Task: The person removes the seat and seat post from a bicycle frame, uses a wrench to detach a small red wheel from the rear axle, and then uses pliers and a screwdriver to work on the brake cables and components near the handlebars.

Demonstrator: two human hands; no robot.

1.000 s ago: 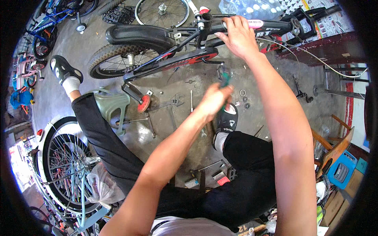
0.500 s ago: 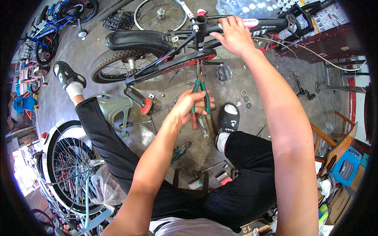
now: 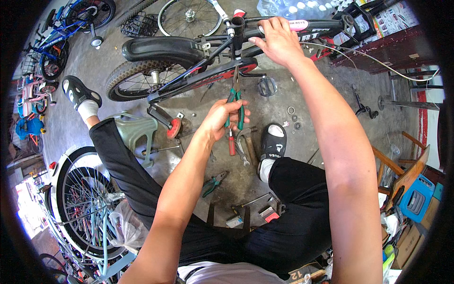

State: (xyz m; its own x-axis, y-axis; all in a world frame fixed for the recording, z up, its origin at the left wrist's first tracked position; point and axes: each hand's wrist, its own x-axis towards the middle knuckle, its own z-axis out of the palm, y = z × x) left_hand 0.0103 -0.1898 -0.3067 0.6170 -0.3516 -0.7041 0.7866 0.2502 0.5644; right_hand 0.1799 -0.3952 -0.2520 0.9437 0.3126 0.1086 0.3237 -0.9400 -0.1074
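A black bicycle frame (image 3: 247, 37) with red and white markings lies across the far side. My left hand (image 3: 218, 118) is closed around green-handled pliers (image 3: 236, 96). Their jaws point away from me and reach the lower edge of the black and red chain guard (image 3: 201, 84); what they bite on is too small to make out. On the frame's top tube rests my right hand (image 3: 280, 41), its fingers curled over the tube. A pedal (image 3: 267, 86) on its crank sits right of the jaws, and the rear wheel (image 3: 137, 80) is at the left.
Between my feet lie a red-handled screwdriver (image 3: 231, 143), a wrench (image 3: 242, 152) and a second pair of pliers (image 3: 215, 183). A grey-green plastic stool (image 3: 137, 128) stands at the left. Another bicycle wheel (image 3: 85, 203) is near my left leg. Small rings (image 3: 291, 110) lie beside my right shoe.
My left hand has moved a little away from me with the pliers, and their handles are closer together. The right hand keeps its place on the tube.
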